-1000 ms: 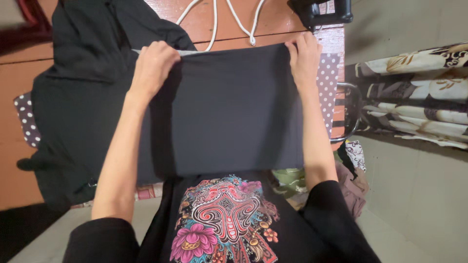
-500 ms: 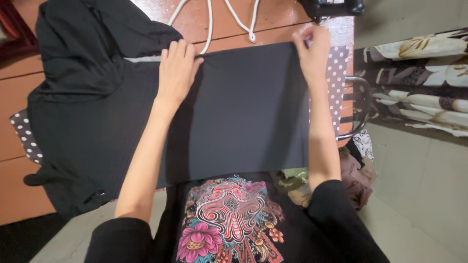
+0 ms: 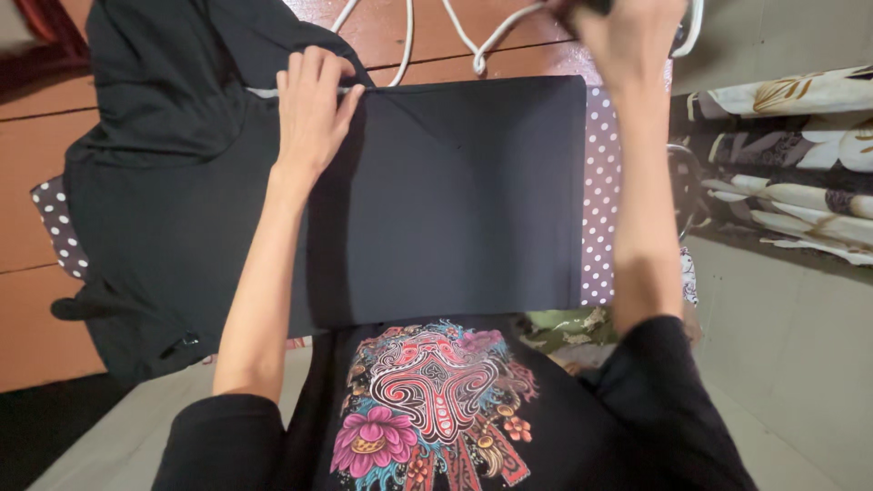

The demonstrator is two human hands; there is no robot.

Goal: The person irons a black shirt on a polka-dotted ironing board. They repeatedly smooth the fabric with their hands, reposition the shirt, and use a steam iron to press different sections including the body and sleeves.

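Folded garment (image 3: 455,200) lying on the dotted cloth (image 3: 600,200), left hand (image 3: 311,109) on the garment's far left corner, right hand (image 3: 627,36) beyond its far right corner, cord (image 3: 473,45) behind it, crumpled garment (image 3: 155,136) to its left

Count, head view: 2 hands – left hand (image 3: 312,107) flat on cloth, right hand (image 3: 627,36) up at far edge, on a dark object, mostly out of frame, grip unclear. 1 dark grey folded cloth (image 3: 455,200) in the middle. 1 black garment (image 3: 155,182) spread to its left. 1 polka-dot cover (image 3: 600,200), seen at both sides. 1 white cord (image 3: 455,36), looped. 1 wooden worktop (image 3: 36,164). 1 floral curtain (image 3: 791,173) at right.
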